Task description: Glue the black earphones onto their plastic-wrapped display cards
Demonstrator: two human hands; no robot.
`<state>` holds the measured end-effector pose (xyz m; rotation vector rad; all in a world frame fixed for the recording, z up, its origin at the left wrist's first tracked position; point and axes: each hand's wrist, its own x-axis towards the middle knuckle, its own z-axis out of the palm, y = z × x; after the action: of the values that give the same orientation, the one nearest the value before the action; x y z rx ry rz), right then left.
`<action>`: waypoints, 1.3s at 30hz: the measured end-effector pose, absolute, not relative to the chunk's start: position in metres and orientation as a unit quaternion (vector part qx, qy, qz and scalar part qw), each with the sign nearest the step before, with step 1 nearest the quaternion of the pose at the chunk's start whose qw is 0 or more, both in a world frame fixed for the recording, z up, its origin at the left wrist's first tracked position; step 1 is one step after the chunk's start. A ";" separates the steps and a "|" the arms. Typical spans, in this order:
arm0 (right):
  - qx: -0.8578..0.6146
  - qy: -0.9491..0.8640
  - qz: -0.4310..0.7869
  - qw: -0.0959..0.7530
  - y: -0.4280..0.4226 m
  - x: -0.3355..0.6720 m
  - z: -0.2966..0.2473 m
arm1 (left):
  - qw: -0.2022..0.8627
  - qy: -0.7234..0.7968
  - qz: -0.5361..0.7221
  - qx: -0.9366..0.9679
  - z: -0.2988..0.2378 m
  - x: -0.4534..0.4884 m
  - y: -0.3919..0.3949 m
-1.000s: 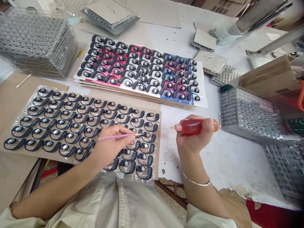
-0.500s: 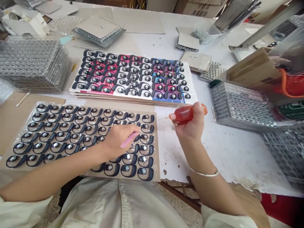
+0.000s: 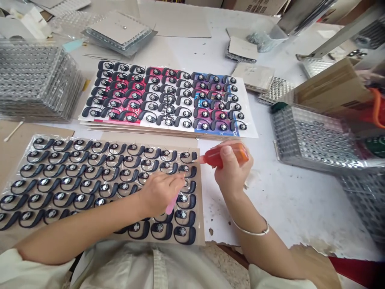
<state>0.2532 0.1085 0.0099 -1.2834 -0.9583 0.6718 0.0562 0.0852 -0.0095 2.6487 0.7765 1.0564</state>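
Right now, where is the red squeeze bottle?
In the head view, the red squeeze bottle is held in the right hand, its tip almost at the top-right earpiece on the cardboard sheet.

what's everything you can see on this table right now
ear hooks: dozens, black with silver centres, in rows on a brown card, front left
printed cards: a stack, pink, blue and white, holding more hooks, middle
plastic trays: one tall stack, clear, back left
plastic crate: one, clear, right
cardboard box: one, brown, back right
cotton swab: one, white, far left
pink stick: one, pink, in left hand
red bottle: one, red, in right hand
bangle: one, silver, right wrist
left hand: one, over the hooks
right hand: one, at the card's edge
sleeves: two, cream, front
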 end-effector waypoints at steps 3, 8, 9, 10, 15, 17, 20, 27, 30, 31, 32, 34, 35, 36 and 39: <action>-0.564 -0.440 0.280 0.640 0.107 0.255 0.007 | 0.085 0.269 0.372 0.884 -0.010 0.058 0.084; -0.569 -0.465 0.274 0.621 0.106 0.254 0.002 | 0.113 0.292 0.331 0.890 -0.014 0.060 0.084; -0.570 -0.470 0.274 0.616 0.106 0.254 0.001 | 0.120 0.294 0.318 0.893 -0.015 0.060 0.084; -0.570 -0.475 0.273 0.612 0.106 0.253 0.001 | 0.126 0.297 0.304 0.897 -0.014 0.060 0.085; -0.572 -0.510 0.251 0.592 0.105 0.254 -0.002 | 0.107 0.291 0.260 0.915 -0.009 0.062 0.085; -0.576 -0.530 0.236 0.576 0.104 0.256 -0.003 | 0.063 0.274 0.260 0.924 -0.007 0.065 0.084; -0.572 -0.560 0.221 0.556 0.104 0.256 -0.002 | 0.002 0.258 0.265 0.929 -0.006 0.070 0.080; -0.564 -0.597 0.218 0.528 0.104 0.252 0.000 | -0.063 0.259 0.244 0.932 -0.011 0.078 0.071; -0.566 -0.600 0.216 0.523 0.105 0.251 0.000 | -0.071 0.261 0.241 0.932 -0.009 0.078 0.071; -0.566 -0.601 0.215 0.522 0.105 0.250 0.000 | -0.075 0.260 0.239 0.933 -0.008 0.078 0.071; -0.565 -0.603 0.212 0.522 0.105 0.250 0.001 | -0.079 0.258 0.238 0.933 -0.006 0.078 0.071; -0.562 -0.607 0.209 0.522 0.106 0.248 0.003 | -0.086 0.257 0.239 0.933 -0.005 0.078 0.071; -0.561 -0.608 0.210 0.521 0.106 0.248 0.003 | -0.088 0.258 0.240 0.932 -0.004 0.077 0.071; -0.560 -0.608 0.211 0.521 0.106 0.247 0.004 | -0.089 0.258 0.241 0.931 -0.004 0.077 0.071; -0.561 -0.605 0.221 0.519 0.106 0.247 0.003 | -0.089 0.255 0.235 0.934 -0.004 0.078 0.070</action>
<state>0.2472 0.1062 0.0032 -1.3466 -1.4516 0.5290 0.0779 0.0704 -0.0037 3.1124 0.8492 0.7845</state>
